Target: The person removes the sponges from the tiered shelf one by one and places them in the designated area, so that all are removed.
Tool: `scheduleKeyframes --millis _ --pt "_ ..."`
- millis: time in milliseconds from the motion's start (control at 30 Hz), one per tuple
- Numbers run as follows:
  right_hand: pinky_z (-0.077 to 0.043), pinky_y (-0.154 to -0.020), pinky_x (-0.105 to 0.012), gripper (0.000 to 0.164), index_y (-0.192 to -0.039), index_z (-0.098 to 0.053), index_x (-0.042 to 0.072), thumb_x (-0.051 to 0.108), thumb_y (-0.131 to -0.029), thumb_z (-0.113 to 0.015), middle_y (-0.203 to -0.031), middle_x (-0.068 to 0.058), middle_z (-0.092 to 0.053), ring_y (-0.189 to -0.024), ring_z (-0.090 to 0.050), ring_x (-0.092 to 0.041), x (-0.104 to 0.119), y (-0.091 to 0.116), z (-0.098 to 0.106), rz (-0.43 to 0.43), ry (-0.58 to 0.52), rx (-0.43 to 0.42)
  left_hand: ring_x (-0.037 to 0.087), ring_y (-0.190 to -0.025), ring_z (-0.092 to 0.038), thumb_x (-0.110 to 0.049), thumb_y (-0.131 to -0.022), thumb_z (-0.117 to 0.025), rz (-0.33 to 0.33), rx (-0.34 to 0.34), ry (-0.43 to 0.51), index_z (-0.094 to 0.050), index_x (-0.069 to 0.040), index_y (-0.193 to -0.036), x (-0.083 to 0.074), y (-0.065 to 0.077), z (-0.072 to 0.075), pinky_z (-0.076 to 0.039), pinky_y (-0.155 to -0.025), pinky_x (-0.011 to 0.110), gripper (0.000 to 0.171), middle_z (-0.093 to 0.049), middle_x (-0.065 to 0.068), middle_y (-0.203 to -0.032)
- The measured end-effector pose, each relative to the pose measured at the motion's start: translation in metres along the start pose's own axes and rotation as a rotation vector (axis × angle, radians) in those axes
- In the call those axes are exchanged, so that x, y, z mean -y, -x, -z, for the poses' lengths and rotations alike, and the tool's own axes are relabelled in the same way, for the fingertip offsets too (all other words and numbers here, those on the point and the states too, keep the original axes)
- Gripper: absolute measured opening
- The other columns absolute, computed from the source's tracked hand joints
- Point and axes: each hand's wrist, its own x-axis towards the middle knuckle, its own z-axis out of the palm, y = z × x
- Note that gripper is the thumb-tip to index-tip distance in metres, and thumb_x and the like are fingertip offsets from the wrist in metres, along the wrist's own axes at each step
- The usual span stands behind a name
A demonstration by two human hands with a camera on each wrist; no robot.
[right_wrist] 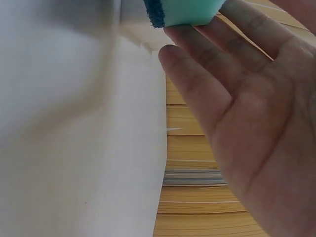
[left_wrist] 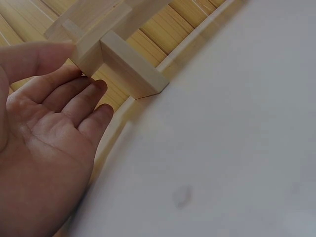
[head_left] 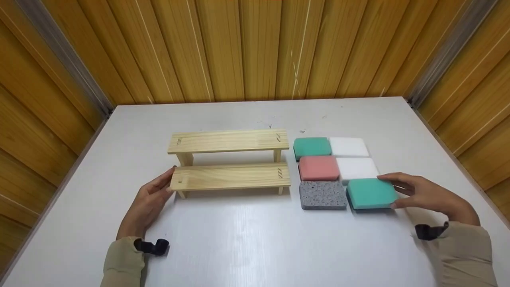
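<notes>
A two-tier pale wooden stand (head_left: 229, 176) is left of centre on the table. At the left end of its lower board is my left hand (head_left: 149, 199), thumb near the front corner and fingertips at the back corner. The left wrist view shows this hand (left_wrist: 54, 118) with thumb and fingers at the board's end (left_wrist: 94, 49). My right hand (head_left: 428, 197) grips a green sponge (head_left: 372, 193) by its right side, between thumb and fingers. In the right wrist view only an edge of that sponge (right_wrist: 190, 10) shows, with its dark scouring layer, above my right hand (right_wrist: 247, 94).
Left of and behind the held sponge lie a grey speckled sponge (head_left: 322, 195), a pink sponge (head_left: 318, 168), another green sponge (head_left: 312, 147) and two white sponges (head_left: 349, 147), close together in two columns. Wood-patterned walls (head_left: 259, 48) enclose the white table (head_left: 239, 247) at the back and sides.
</notes>
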Motion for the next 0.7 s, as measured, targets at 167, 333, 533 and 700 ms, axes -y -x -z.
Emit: scheduleKeyframes --millis 167,333,533,700 --pt "-0.036 -0.095 -0.001 0.072 -0.142 -0.042 0.001 0.014 -0.08 -0.076 -0.132 0.03 -0.037 -0.117 -0.033 0.026 -0.0014 -0.0019 -0.0016 0.03 -0.008 0.003 0.03 -0.149 -0.004 0.001 -0.096 -0.051 -0.007 0.007 0.018 -0.016 0.006 -0.151 0.0003 0.0004 0.0001 -0.034 -0.11 0.016 0.065 -0.007 0.016 -0.162" --pt "-0.035 -0.095 0.0 0.072 -0.142 -0.042 0.001 0.013 -0.08 -0.076 -0.133 0.028 -0.038 -0.117 -0.031 0.027 -0.0064 -0.0024 -0.003 0.03 -0.005 -0.004 0.03 -0.149 -0.005 0.001 -0.096 -0.051 -0.005 0.008 0.02 -0.015 0.006 -0.15 0.0007 0.0 0.0008 -0.033 -0.111 0.016 0.066 -0.007 0.016 -0.162" --pt "-0.046 -0.101 -0.02 0.074 -0.144 -0.04 0.007 0.015 -0.08 -0.077 -0.144 -0.008 -0.037 -0.122 -0.033 0.02 -0.0068 -0.0053 -0.0054 0.014 0.079 -0.018 0.029 -0.149 -0.006 0.002 -0.095 -0.051 -0.002 -0.009 0.006 -0.016 0.006 -0.15 0.0013 -0.0009 0.0014 -0.034 -0.11 0.016 0.066 -0.008 0.016 -0.162" --pt "-0.036 -0.1 -0.069 0.078 -0.145 -0.036 0.004 0.017 -0.08 -0.077 -0.147 -0.025 -0.029 -0.135 -0.039 -0.025 -0.0017 -0.0087 -0.0079 -0.026 0.117 -0.014 0.025 -0.149 -0.011 0.003 -0.095 -0.05 -0.003 -0.018 0.002 -0.018 0.006 -0.15 0.0022 -0.0003 0.0019 -0.034 -0.11 0.015 0.064 -0.009 0.017 -0.162"
